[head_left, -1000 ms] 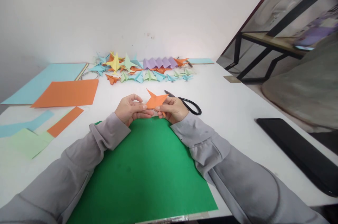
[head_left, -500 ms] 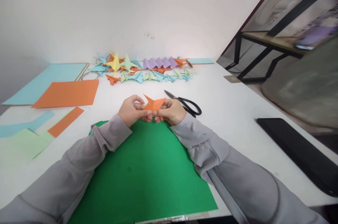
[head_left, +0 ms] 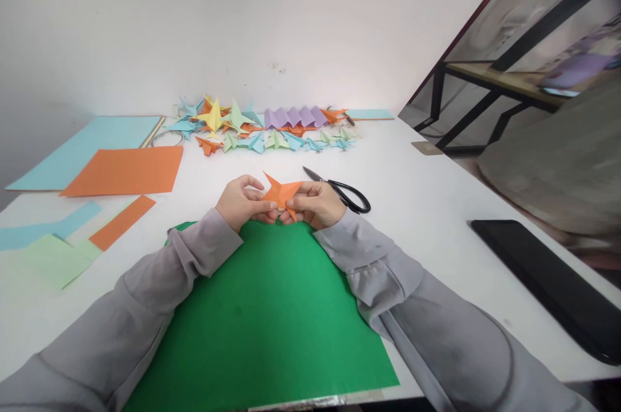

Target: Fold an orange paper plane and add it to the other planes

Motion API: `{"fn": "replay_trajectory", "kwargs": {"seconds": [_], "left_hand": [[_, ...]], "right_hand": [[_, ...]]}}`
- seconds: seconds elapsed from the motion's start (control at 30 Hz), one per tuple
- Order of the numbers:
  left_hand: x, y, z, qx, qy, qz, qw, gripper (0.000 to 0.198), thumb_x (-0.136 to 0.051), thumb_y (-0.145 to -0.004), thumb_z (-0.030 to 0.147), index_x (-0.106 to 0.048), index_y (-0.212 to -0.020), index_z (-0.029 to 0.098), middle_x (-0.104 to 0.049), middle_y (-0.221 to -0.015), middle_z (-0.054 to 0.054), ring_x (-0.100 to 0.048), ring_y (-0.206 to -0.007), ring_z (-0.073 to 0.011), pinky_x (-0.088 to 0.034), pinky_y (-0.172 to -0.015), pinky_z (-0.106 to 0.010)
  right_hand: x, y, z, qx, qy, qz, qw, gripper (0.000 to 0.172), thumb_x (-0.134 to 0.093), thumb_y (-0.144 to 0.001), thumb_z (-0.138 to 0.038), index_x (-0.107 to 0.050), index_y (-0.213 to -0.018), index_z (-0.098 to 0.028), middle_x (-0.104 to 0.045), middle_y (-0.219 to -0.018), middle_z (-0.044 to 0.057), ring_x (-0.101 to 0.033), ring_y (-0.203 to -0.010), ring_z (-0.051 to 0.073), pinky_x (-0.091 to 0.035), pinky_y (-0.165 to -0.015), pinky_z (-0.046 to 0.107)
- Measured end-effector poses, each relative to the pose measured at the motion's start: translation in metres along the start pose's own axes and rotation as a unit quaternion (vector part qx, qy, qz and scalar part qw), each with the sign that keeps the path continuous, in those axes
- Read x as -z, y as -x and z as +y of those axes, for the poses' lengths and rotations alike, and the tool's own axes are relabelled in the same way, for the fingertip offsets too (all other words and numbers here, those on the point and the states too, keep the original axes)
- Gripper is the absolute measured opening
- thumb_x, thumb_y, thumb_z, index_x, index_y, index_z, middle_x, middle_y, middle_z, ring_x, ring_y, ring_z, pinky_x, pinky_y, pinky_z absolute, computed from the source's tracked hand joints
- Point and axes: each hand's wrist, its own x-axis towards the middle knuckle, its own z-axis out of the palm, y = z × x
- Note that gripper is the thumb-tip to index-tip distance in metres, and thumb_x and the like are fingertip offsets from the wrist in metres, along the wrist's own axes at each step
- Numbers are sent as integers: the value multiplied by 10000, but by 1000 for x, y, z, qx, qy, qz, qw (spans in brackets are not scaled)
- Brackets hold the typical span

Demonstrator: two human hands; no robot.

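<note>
Between my two hands is a small folded orange paper piece (head_left: 281, 193), with pointed corners sticking up and one point hanging down. My left hand (head_left: 242, 202) pinches its left side between thumb and fingers. On the other side, my right hand (head_left: 317, 204) is closed on the right part of the same paper, thumb in front. Both hands are over the far edge of a green mat (head_left: 272, 308). Just beyond my right hand lie black-handled scissors (head_left: 356, 195), partly covered by it.
Along the wall sit several folded paper stars and shapes (head_left: 213, 118) and a purple pleated strip (head_left: 295, 117). Blue sheets (head_left: 92, 140), an orange sheet (head_left: 126, 169) and cut strips (head_left: 123, 221) lie left. A black phone-like slab (head_left: 538, 282) rests right.
My right fingers and thumb have shifted slightly on the orange paper, whose right point now looks lower and more covered. The left hand keeps its pinch.
</note>
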Motion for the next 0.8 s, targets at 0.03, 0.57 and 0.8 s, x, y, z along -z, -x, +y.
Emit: {"fn": "replay_trajectory", "kwargs": {"seconds": [0.03,0.57,0.8], "left_hand": [[0,0,0,0,1,2,1000,545,-808,-437,95,-391,-780,165,-634,-472,1,-605,-402,-160,-517,-428,-271],[0,-2,-3,-4,-26,2,1000,516,-807,-439,62,-422,-771,154,-649,-494,-11,-636,-448,-183,-540,-469,-293],[0,-2,-2,0,-5,2,1000,520,-817,-431,69,-432,-773,141,-665,-522,-37,-627,-434,-167,-536,-456,-273]], "right_hand": [[-1,0,0,3,-1,1,1000,258,-762,-449,-135,-672,-688,-100,-689,-554,66,-642,-464,161,-545,-473,250],[2,-3,6,3,36,10,999,271,-768,-424,-93,-692,-684,-117,-703,-575,67,-672,-533,181,-567,-512,249],[3,0,2,1,20,-11,1000,253,-737,-497,-118,-696,-747,-110,-709,-608,73,-676,-550,176,-573,-552,268]]}}
